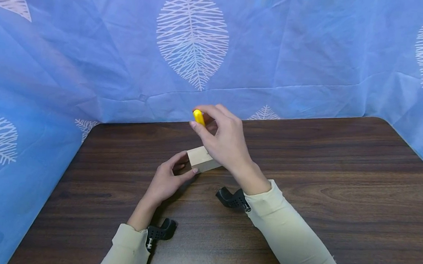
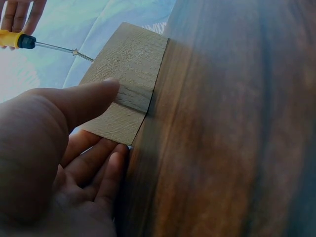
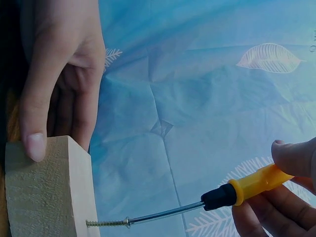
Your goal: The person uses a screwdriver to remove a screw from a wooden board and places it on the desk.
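A pale wooden block [image 1: 204, 164] lies on the table, and my left hand [image 1: 168, 178] grips its left end between thumb and fingers. Above the block, my right hand [image 1: 225, 139] pinches the yellow handle of a screwdriver [image 3: 261, 185]. In the right wrist view the screwdriver's metal shaft meets the head of a screw [image 3: 106, 223], whose tip is at the block's top face. Most of the screw's thread shows outside the wood. From the left wrist view, the screw [image 2: 84, 56] also stands out of the block [image 2: 131, 64]. The right hand hides the block's right end in the head view.
The dark wood-grain table [image 1: 321, 189] extends around both hands. A blue cloth with white leaf prints [image 1: 313, 45] hangs behind it and at the sides. Black wrist mounts [image 1: 162, 229] sit at both cuffs, close above the tabletop.
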A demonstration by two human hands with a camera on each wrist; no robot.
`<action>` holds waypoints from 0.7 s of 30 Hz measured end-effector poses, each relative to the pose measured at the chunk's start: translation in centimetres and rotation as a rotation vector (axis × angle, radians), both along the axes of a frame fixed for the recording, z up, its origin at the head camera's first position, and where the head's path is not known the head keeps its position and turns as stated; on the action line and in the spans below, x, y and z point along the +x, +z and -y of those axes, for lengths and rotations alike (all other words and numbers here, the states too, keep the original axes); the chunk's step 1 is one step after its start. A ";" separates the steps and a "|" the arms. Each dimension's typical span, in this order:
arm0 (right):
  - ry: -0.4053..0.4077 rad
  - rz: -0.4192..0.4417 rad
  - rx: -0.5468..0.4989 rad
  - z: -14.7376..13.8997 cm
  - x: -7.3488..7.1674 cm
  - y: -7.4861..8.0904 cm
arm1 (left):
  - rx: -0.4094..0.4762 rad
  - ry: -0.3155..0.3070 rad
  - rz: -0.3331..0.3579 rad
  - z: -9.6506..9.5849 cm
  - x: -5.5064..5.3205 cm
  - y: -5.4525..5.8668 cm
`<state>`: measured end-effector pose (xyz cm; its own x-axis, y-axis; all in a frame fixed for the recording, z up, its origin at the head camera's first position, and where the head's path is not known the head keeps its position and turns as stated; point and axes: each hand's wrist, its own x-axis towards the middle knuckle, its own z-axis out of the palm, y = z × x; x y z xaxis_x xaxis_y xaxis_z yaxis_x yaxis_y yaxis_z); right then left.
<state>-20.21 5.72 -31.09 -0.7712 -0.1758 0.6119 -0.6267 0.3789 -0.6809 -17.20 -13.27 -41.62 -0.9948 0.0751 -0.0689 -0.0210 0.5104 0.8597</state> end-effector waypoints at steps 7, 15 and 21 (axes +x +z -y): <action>0.008 0.017 -0.001 0.0 0.0 0.1 | 0.006 -0.006 -0.005 0.0 0.0 0.0; 0.015 0.052 -0.022 -0.1 0.0 0.2 | 0.000 -0.003 -0.014 0.0 0.0 -0.1; 0.002 0.059 -0.029 -0.2 0.1 0.3 | -0.002 0.001 -0.013 0.0 0.0 -0.2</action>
